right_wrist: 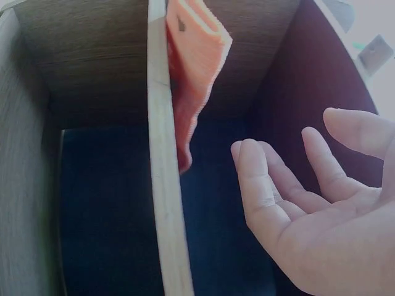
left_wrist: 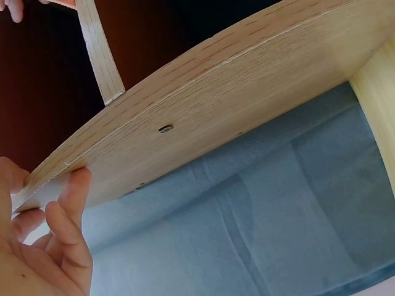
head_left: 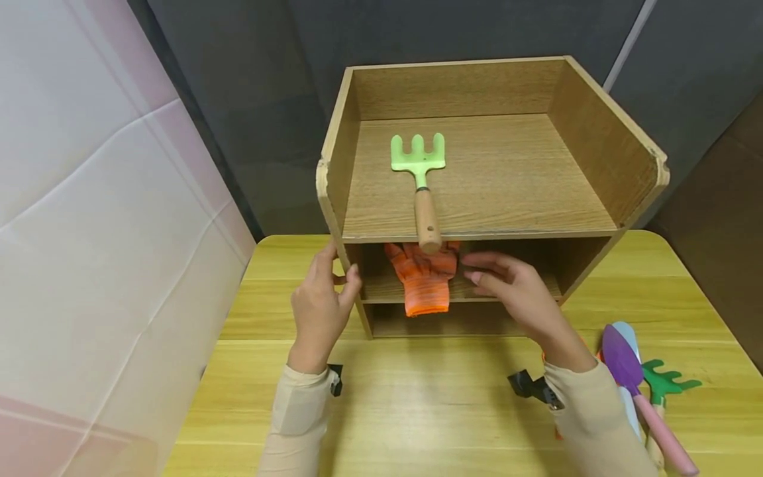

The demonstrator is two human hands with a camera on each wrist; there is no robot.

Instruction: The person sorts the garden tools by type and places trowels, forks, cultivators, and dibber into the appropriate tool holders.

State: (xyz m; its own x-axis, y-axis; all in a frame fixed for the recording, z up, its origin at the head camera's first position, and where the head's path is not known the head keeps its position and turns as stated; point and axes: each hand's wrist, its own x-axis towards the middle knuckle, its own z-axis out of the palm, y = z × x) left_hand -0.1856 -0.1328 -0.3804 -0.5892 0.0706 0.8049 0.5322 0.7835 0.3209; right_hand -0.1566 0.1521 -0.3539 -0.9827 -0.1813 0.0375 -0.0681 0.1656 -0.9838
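Note:
At the left side of a wooden shelf unit [head_left: 477, 235], my left hand [head_left: 322, 305] pinches the edge of the side panel [left_wrist: 203, 98], fingers on its outer face. My right hand [head_left: 524, 298] is at the front of the middle compartment, fingers loosely bent around nothing, just right of an orange glove [head_left: 426, 291]. The glove lies on the middle board [right_wrist: 163, 203] with its cuff hanging over the front edge. In the right wrist view, a gap separates the fingers [right_wrist: 253, 166] from the glove. A green hand fork [head_left: 419, 162] lies on the top shelf, its wooden handle jutting past the front edge.
On the table [head_left: 417, 397] at right lie a purple trowel [head_left: 621, 358] with a pink handle, a dark green hand fork [head_left: 663, 383] and a light blue tool, partly behind my right sleeve. A white panel [head_left: 89, 232] stands at left, dark cloth [head_left: 250, 99] behind.

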